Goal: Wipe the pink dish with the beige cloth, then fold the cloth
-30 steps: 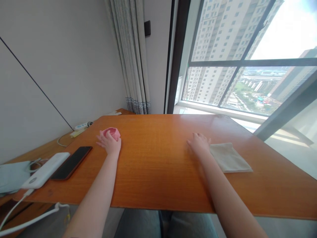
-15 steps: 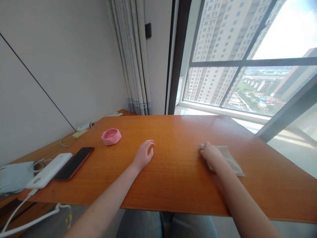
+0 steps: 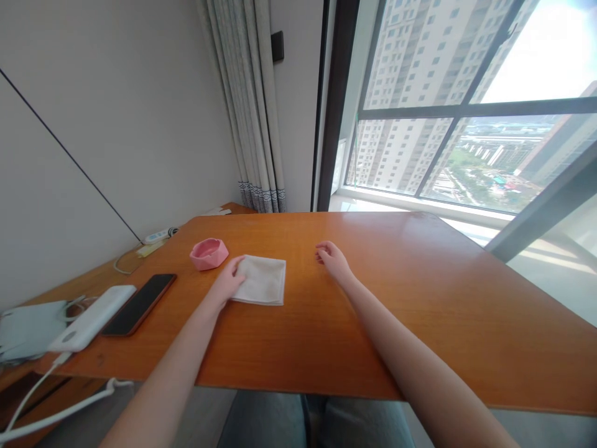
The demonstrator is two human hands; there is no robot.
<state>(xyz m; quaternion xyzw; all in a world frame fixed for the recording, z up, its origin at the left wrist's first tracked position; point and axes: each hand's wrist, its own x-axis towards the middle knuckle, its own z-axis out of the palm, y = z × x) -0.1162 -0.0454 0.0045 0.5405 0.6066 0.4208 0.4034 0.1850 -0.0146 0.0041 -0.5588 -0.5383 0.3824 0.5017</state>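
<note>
A folded off-white cloth (image 3: 262,281) lies flat on the wooden table, left of its middle. My left hand (image 3: 228,280) is closed on the cloth's left edge, thumb on top and the other fingers partly hidden at the far corner. To the right of the cloth and apart from it, my right hand (image 3: 332,256) hovers low above the table with its fingers loosely bent and holding nothing. Just behind my left hand stands a pink angular bowl (image 3: 209,255), which neither hand touches.
On the left lie a black phone (image 3: 140,305) and a white power bank (image 3: 93,318) with a cable plugged in. A power strip (image 3: 158,236) sits by the wall. The table (image 3: 443,298) ends at a front edge above my legs; a window is at the right.
The cloth has gone from my right hand on the right to my left hand, and lies squarely folded. My right hand has let it go and moved left; my left hand moved left too.
</note>
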